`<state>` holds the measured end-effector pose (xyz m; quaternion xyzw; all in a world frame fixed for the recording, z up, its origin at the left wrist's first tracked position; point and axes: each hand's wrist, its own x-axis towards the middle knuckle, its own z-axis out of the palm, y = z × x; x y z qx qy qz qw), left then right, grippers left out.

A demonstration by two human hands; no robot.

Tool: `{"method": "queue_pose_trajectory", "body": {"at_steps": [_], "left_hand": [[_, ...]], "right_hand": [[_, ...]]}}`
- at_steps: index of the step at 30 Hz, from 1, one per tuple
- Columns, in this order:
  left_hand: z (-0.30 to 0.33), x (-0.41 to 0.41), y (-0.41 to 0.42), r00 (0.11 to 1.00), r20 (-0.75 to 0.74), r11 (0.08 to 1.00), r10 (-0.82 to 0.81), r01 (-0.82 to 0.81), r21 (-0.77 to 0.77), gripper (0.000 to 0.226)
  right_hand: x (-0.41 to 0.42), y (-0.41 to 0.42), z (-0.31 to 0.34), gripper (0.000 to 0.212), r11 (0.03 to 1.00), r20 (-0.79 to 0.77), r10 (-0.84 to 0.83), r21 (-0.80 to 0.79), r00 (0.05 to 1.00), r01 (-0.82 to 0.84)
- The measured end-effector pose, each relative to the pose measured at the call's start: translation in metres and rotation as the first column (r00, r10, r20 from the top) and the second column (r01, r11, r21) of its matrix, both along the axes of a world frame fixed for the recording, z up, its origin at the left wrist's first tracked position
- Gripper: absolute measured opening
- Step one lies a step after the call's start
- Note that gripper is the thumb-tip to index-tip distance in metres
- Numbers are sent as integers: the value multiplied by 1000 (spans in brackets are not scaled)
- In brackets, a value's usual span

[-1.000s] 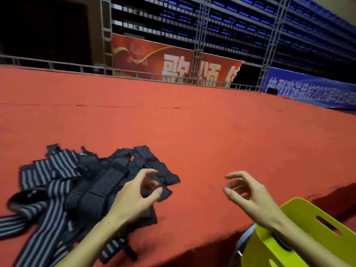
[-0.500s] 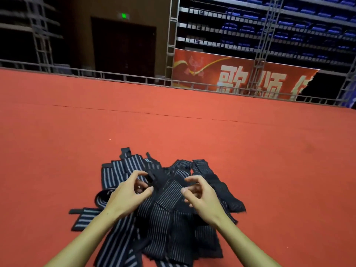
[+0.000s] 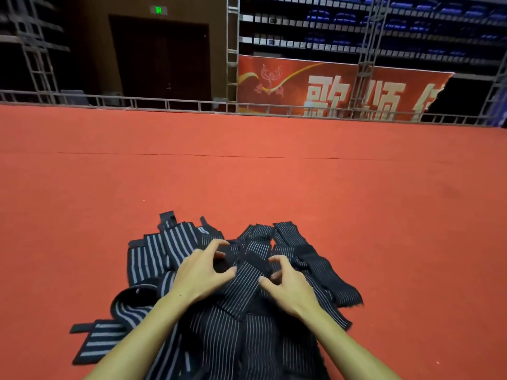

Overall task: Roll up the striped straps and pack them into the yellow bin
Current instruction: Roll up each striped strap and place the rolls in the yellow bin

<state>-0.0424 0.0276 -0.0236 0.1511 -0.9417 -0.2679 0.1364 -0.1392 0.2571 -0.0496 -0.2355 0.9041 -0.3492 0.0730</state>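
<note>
Reaching into the pile [image 3: 241,303] of striped straps on the red carpet [image 3: 384,215], I had both hands over the top strap [image 3: 248,275], a dark one with fine white lines lying slantwise across the heap. My left hand [image 3: 201,275] hovered with thumb and fingers curled in a claw at the strap's left edge; whether that grip had closed on cloth I could not tell. My right hand [image 3: 289,283] was curled the same way at the right edge, fingertips at the fabric, contact equally unclear. The yellow bin was out of view. To do this step well, I judged I should pinch one free end only, lift it clear of the straps tangled beneath, then roll tight from that end with edges kept even. Grabbing two layers at once would drag the heap along.
</note>
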Motion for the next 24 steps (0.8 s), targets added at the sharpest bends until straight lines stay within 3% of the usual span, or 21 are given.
{"method": "queue_pose_trajectory", "body": {"at_steps": [4,7,13,19,21,24], "left_hand": [[-3,-15,2,1000,23,992,-4,7,-122,63],[-5,-23,4,999,43,972,8,3,-236,64],[0,-29,9,995,96,958,-29,55,-283,51],[6,-26,8,999,26,957,-23,30,-288,66],[11,-28,12,998,-28,977,-64,56,-207,67],[25,-27,28,951,-200,943,-236,274,191,50]], "right_hand": [[-12,-10,-7,70,999,69,-12,31,998,10],[-16,-18,-8,67,1000,60,-24,-8,998,25],[-27,-36,-15,52,950,95,-157,-258,983,176],[-21,-29,-7,49,811,136,-21,-577,991,96],[-12,-18,6,51,755,116,45,-654,992,42],[2,0,27,52,723,77,142,-689,987,-51]]}}
